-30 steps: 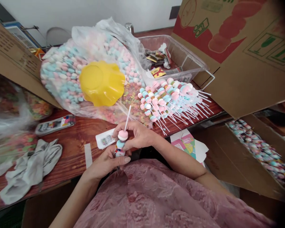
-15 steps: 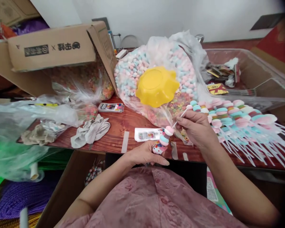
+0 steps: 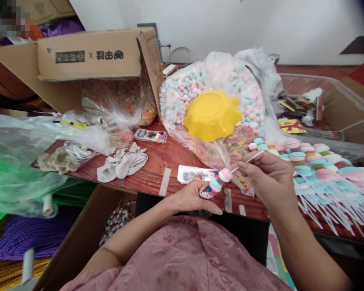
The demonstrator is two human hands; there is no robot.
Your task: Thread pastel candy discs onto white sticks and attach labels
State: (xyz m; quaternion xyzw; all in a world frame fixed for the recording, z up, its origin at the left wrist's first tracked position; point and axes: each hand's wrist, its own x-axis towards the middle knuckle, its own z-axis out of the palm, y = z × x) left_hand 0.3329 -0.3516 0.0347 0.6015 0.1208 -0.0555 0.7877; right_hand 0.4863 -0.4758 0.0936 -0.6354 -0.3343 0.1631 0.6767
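My left hand (image 3: 189, 199) is closed around a small printed wrapper (image 3: 205, 190) with red and blue spots. Out of the wrapper's mouth shows a stack of marshmallows (image 3: 216, 184), blue and white below with a pink one on top. A thin white stick (image 3: 247, 161) is pinched between the thumb and fingers of my right hand (image 3: 268, 171). The stick's lower end meets the pink marshmallow; how deep it goes in I cannot tell. To the right of that hand lies a pile of marshmallow skewers (image 3: 318, 161), their white sticks pointing towards me.
Flat printed wrappers (image 3: 192, 174) lie just beyond my left hand. Behind stands a large bag of marshmallows (image 3: 177, 87) with a yellow wavy-edged dish (image 3: 212, 115) on it. An open cardboard box (image 3: 91, 54), a grey cloth (image 3: 123, 161) and a clear bin (image 3: 324, 81) are around.
The camera view has shifted, so the scene sits further right. My right hand's stick now slants lower, its end still at the pink marshmallow. My left hand keeps its hold on the wrapper.
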